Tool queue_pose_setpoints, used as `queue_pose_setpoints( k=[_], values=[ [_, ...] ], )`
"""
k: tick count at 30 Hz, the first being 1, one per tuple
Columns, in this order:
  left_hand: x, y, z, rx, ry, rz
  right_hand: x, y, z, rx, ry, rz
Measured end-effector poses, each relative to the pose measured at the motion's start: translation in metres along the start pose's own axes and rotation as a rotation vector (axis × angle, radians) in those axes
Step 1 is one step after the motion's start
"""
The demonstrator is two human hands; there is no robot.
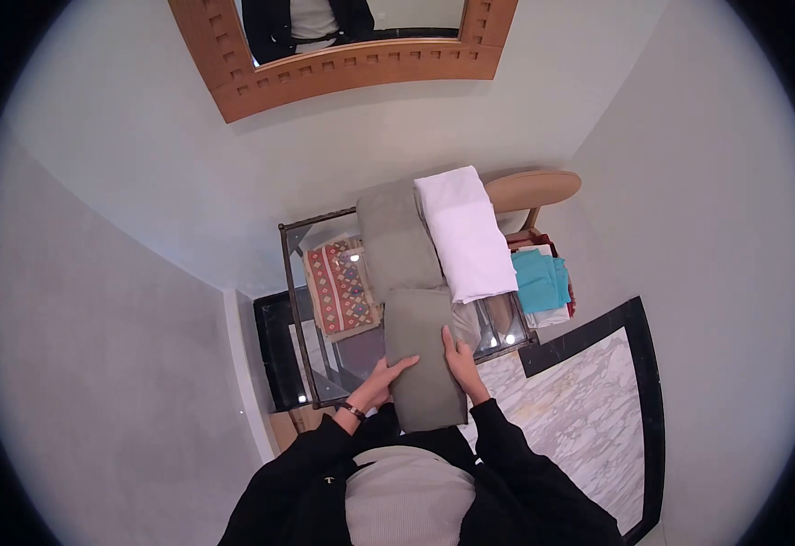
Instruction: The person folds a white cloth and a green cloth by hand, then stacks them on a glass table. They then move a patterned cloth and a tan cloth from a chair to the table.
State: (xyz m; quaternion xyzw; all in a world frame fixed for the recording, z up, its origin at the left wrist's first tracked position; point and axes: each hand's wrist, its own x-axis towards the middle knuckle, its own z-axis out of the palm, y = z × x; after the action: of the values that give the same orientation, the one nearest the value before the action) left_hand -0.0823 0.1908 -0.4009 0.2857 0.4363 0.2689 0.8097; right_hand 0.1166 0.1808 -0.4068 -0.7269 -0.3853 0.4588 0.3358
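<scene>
A folded grey-green cloth (423, 355) lies lengthwise before me, its near end close to my body. My left hand (379, 382) grips its left edge, thumb on top and fingers mostly hidden at the side or underneath. On the opposite edge, my right hand (459, 359) holds it the same way. The far end of this cloth meets another folded grey-green cloth (399, 241) on the glass-topped table (332, 364). To the right of that one lies a folded white cloth (467, 235). A patterned red and beige textile (341, 287) shows at the left.
A chair with a rounded tan backrest (534, 189) stands behind the table's right side, with turquoise cloth (540, 280) stacked on other fabrics there. A wood-framed mirror (361, 86) hangs on the wall ahead. Black-bordered marble flooring (570, 428) lies to the right.
</scene>
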Motion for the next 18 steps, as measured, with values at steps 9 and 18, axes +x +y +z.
queue_pose_setpoints(
  k=[9, 18],
  values=[
    [-0.011, 0.094, -0.012, -0.093, 0.012, 0.097, -0.015, -0.081, -0.011, 0.405, -0.401, -0.077],
    [0.012, 0.131, -0.026, 0.119, 0.105, 0.451, 0.114, -0.168, -0.014, 0.37, -0.39, -0.444]
  ],
)
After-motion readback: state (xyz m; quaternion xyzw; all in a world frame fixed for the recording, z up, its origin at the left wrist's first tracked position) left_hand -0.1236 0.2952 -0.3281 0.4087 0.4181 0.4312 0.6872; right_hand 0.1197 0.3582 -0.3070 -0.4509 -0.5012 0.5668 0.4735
